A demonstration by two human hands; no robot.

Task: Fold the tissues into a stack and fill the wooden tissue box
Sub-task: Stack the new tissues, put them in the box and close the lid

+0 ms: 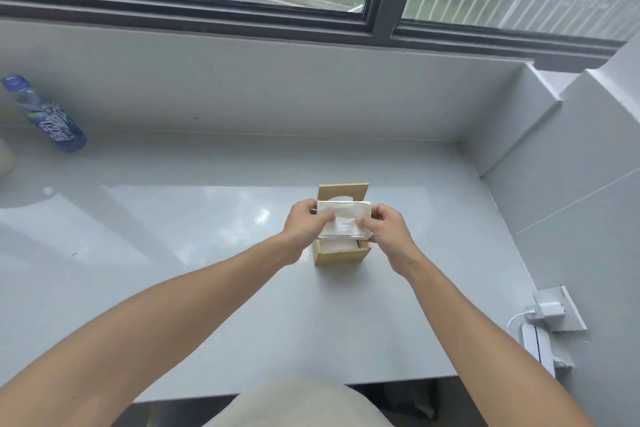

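Observation:
A small wooden tissue box stands on the grey counter, right of centre. Its lid with an oval slot stands upright behind it. A folded stack of white tissues hovers just above the open box, held flat by both hands. My left hand grips the stack's left end. My right hand grips its right end, thumb on top. More white tissue shows inside the box under the stack.
A blue-labelled plastic bottle stands at the far left near the wall. A wall socket with a white charger and a white device sit at the right edge. A window ledge runs along the back.

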